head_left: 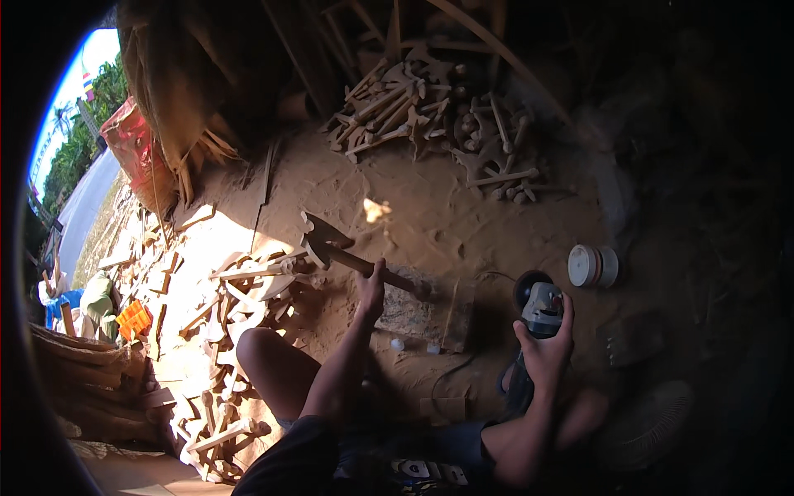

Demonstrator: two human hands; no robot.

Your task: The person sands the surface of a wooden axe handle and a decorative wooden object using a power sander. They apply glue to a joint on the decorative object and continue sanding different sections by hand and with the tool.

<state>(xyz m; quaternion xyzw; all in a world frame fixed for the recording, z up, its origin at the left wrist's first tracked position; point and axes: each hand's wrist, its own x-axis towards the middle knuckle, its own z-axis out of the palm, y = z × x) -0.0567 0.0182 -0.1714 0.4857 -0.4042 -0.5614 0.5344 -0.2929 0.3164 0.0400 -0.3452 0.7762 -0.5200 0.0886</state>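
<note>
My left hand (371,291) is wrapped round the handle of a wooden axe-shaped piece (354,261), which it holds tilted over a low wooden board (451,318). The carved, blade-like head points up and to the left, while the rounded handle end reaches right over the board. In my right hand (547,351) is an angle grinder (542,312), gripped round its body with its dark round disc at the top. The disc is apart from the wooden piece. Whether the disc turns I cannot tell.
Several carved wooden pieces lie heaped at the back (389,112), with more piled in sunlight on the left (240,289). A white lidded tub (592,266) stands right of the grinder. A dark cord (447,380) runs over the dusty ground. A red sack (136,153) is at far left.
</note>
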